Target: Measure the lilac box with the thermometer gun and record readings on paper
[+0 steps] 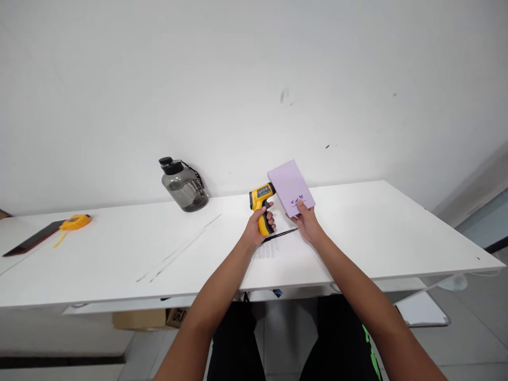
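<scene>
My left hand (257, 225) is wrapped round the handle of a yellow and black infrared thermometer (262, 198), held above the white table. Its nose points right, close against the left edge of a light purple notebook (289, 185); whether they touch I cannot tell. My right hand (307, 219) grips the notebook by its lower corner, thumb on the cover near small dark blue marks. Beneath my hands a black pen (281, 234) lies on the table beside a paper with handwriting (266, 251), both partly hidden by my left hand and arm.
A grey see-through bottle (184, 185) with a black lid stands near the wall. At the far left a yellow tape measure (76, 221) lies by a dark flat object (35, 239). A cardboard box (138, 319) sits under the white table (365, 227).
</scene>
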A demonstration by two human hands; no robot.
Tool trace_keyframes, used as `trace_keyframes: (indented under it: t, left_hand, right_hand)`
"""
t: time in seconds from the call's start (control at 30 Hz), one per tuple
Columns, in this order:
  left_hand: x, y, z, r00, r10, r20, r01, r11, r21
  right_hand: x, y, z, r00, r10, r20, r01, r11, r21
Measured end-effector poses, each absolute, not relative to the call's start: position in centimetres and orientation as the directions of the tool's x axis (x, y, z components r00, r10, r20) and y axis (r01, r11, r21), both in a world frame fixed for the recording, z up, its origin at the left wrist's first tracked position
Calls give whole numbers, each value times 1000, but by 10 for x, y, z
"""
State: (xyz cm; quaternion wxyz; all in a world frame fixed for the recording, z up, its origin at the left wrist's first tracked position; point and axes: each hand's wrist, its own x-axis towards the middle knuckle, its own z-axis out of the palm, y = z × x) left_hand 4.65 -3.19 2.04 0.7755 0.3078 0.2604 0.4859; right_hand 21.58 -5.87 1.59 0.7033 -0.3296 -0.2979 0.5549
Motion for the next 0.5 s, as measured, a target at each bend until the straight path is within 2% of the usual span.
trace_keyframes:
  t: [0.5]
  left_hand:
    - [48, -30, 17, 424, 892, -156, -562, 394, 727]
  right_hand:
    - [220, -58, 18, 182, 981, -69, -569, 48, -821]
